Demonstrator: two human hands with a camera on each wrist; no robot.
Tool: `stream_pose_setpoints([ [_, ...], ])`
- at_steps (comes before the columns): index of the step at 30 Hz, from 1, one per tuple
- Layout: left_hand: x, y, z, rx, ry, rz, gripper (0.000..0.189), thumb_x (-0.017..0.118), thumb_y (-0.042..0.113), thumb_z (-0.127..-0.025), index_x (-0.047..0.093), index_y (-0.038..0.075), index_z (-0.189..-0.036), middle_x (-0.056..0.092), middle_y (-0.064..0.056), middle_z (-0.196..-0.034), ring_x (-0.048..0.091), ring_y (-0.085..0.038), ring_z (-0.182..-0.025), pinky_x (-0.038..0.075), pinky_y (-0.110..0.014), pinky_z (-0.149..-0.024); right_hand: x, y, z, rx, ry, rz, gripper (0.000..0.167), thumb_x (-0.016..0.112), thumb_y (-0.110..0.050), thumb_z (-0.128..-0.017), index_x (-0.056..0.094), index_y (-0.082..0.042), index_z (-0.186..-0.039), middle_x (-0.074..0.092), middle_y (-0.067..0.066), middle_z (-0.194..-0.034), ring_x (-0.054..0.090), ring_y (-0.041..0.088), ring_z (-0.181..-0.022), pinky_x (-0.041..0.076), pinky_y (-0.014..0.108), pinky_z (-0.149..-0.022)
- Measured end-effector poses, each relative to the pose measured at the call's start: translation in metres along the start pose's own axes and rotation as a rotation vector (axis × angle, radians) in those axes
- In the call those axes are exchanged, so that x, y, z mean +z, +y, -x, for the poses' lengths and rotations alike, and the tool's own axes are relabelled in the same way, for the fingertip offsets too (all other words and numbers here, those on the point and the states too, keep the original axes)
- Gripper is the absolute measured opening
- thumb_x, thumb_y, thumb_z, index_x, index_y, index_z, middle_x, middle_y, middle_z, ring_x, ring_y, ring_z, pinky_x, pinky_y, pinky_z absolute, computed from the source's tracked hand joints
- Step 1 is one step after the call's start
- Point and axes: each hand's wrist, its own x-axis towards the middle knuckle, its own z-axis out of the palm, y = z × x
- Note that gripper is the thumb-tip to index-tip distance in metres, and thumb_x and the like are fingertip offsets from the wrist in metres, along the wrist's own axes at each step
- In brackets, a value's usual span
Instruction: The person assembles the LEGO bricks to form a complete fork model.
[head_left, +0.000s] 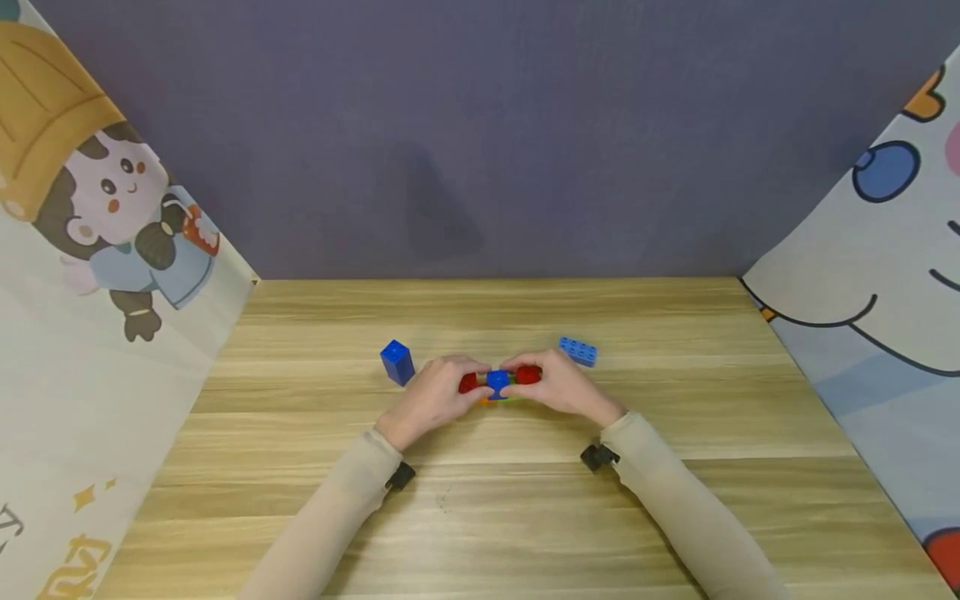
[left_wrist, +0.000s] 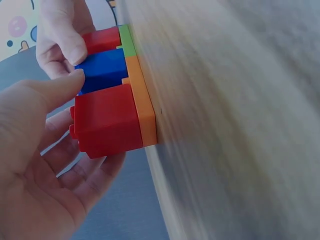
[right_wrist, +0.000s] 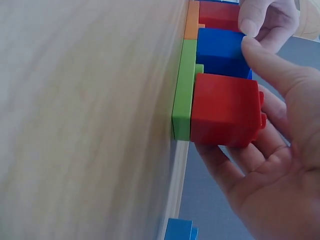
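A blue brick sits in the middle of a small build, bridging an orange base brick and a green base brick. One red block stands on the orange end and another red block on the green end. My left hand and right hand reach in from either side, curled around the red blocks. Both thumbs press the near side of the blue brick, with fingers behind it. The build rests on the table; some fingertips are hidden behind the blocks.
A tall blue block stands upright left of the build. A lighter blue brick with studs lies behind my right hand. The wooden table meets a dark back wall, with printed panels on both sides.
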Motion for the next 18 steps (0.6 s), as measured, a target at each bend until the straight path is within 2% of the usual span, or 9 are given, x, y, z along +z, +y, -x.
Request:
stream_pose_setpoints([
  [5,0.000,0.000,-0.001,-0.011,-0.011,0.015,0.036,0.078,0.033,-0.099,0.077,0.014,-0.130,0.077,-0.007,-0.129,0.075,-0.024,-0.112,0.062,-0.039,-0.090,-0.008,0.002,0.004,0.014,0.013,-0.032,0.046,0.086,-0.037,-0.092,0.076,-0.014,-0.130,0.078,0.003,-0.127,0.074,0.020,-0.111,0.062,0.040,-0.095],
  [10,-0.001,0.001,-0.002,-0.041,-0.020,0.031,0.036,0.078,0.032,-0.099,0.077,0.013,-0.130,0.077,-0.008,-0.131,0.074,-0.025,-0.117,0.061,-0.040,-0.095,-0.021,0.008,0.011,0.026,0.062,-0.074,0.043,0.084,-0.031,-0.094,0.075,-0.006,-0.129,0.078,0.009,-0.126,0.075,0.029,-0.115,0.061,0.049,-0.102],
  [15,-0.002,0.000,-0.005,-0.060,-0.030,0.056,0.035,0.078,0.029,-0.100,0.077,0.010,-0.130,0.076,-0.009,-0.133,0.072,-0.027,-0.123,0.059,-0.042,-0.105,-0.038,0.020,0.021,0.058,0.139,-0.071,0.038,0.083,-0.028,-0.096,0.077,-0.005,-0.127,0.079,0.011,-0.125,0.075,0.030,-0.113,0.060,0.051,-0.101],
  [18,-0.003,-0.002,-0.005,-0.067,-0.025,0.057,0.035,0.077,0.028,-0.100,0.076,0.010,-0.130,0.076,-0.009,-0.133,0.071,-0.027,-0.123,0.059,-0.042,-0.105,-0.048,0.030,0.026,0.079,0.175,-0.061,0.036,0.081,-0.027,-0.097,0.077,-0.006,-0.126,0.079,0.010,-0.123,0.076,0.029,-0.109,0.062,0.047,-0.096],
])
